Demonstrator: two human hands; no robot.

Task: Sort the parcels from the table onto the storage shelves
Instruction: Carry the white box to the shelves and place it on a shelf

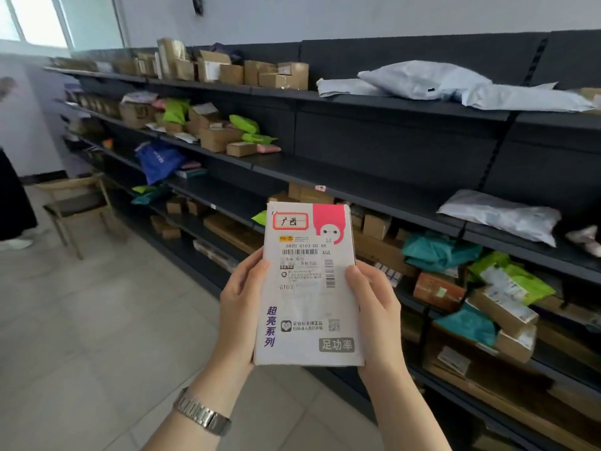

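White, flat and rectangular, the box point(307, 284) stands upright at lower centre of the frame, its smooth printed face bearing a pink corner patch, barcodes and a red-framed handwritten label. Both hands clasp it by its long edges: the left hand point(239, 307) with a metal-link watch point(203, 413) on the wrist, the right hand point(379, 312) opposite, thumbs on the front. Behind, dark metal shelves point(374, 102) run across the frame. Three soft grey bags point(426, 79) lie on the top tier at upper right; cardboard boxes point(283, 74) cluster at upper left, perhaps a dozen, blurred. One wooden chair point(76, 206) stands at left on pale floor tiles.
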